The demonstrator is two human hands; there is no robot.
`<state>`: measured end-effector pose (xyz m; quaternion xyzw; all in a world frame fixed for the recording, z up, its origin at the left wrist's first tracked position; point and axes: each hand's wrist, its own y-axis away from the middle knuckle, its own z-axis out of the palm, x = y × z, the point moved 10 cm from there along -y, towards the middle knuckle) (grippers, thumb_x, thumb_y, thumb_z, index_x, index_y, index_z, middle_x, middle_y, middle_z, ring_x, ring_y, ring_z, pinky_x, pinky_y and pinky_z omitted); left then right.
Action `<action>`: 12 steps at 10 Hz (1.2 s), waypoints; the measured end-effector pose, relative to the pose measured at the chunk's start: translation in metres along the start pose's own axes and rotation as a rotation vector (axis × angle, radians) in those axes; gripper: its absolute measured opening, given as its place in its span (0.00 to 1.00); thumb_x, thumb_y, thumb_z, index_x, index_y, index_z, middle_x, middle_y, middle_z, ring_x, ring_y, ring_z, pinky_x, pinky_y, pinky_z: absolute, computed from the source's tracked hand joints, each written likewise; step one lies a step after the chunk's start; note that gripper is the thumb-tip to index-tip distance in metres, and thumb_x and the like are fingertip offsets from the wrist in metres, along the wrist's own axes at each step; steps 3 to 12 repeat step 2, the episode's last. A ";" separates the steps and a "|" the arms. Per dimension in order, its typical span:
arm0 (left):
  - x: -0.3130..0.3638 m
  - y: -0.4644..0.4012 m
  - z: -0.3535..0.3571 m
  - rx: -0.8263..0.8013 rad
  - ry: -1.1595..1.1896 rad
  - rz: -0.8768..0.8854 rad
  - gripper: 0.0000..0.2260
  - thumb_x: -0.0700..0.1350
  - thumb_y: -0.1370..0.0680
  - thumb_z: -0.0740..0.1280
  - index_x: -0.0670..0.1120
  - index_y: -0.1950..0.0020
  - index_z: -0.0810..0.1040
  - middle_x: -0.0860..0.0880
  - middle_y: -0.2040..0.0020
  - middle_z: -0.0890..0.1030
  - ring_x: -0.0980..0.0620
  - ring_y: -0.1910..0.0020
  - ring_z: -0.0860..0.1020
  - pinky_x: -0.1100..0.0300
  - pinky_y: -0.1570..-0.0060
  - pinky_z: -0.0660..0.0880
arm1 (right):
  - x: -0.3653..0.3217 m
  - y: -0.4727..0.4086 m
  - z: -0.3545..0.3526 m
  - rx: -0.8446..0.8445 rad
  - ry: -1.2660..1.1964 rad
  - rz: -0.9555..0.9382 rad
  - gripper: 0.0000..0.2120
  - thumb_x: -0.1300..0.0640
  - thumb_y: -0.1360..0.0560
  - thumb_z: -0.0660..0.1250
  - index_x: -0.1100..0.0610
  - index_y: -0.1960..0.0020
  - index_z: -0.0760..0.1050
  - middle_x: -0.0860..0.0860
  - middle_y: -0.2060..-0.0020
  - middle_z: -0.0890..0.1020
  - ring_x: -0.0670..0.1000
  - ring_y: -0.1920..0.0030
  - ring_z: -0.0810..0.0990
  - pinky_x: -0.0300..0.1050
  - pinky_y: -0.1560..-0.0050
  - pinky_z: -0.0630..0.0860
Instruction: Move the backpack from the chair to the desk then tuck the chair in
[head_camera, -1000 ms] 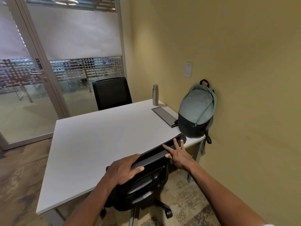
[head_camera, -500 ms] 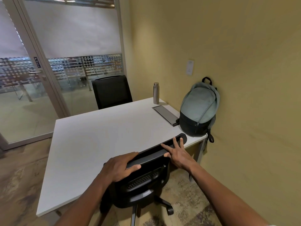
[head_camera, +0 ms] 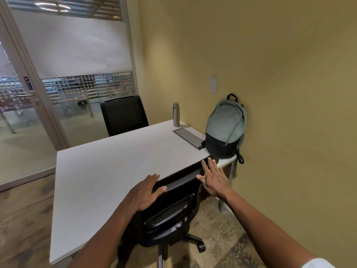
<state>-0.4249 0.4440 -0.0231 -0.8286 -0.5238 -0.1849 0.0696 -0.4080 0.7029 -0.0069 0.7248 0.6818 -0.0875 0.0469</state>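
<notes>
Backpack (head_camera: pixel 225 128) stands on the bench (head_camera: pixel 119 163). Left hand (head_camera: pixel 144 194) and right hand (head_camera: pixel 215 180) rest spread-fingered, gripping nothing, on the chair (head_camera: pixel 173 206) back. Best pushed evenly, straight in.

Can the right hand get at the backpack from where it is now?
Probably yes. The right hand is open at the chair back, and the backpack sits on the desk corner just beyond it, with nothing between them.
</notes>
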 end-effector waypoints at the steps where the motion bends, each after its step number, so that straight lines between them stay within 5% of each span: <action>1: -0.011 0.018 -0.021 0.052 0.027 0.039 0.34 0.67 0.21 0.49 0.52 0.19 0.49 0.52 0.19 0.50 0.54 0.20 0.47 0.53 0.22 0.47 | -0.019 0.025 -0.018 0.078 -0.048 0.045 0.34 0.37 0.19 0.44 0.56 0.21 0.40 0.58 0.22 0.41 0.56 0.22 0.39 0.57 0.23 0.45; 12: -0.023 0.037 -0.040 0.099 0.046 0.106 0.32 0.65 0.20 0.48 0.51 0.19 0.48 0.52 0.19 0.48 0.55 0.20 0.45 0.54 0.22 0.44 | -0.046 0.051 -0.029 0.161 -0.098 0.073 0.35 0.37 0.19 0.44 0.57 0.21 0.42 0.58 0.22 0.42 0.56 0.22 0.40 0.57 0.23 0.45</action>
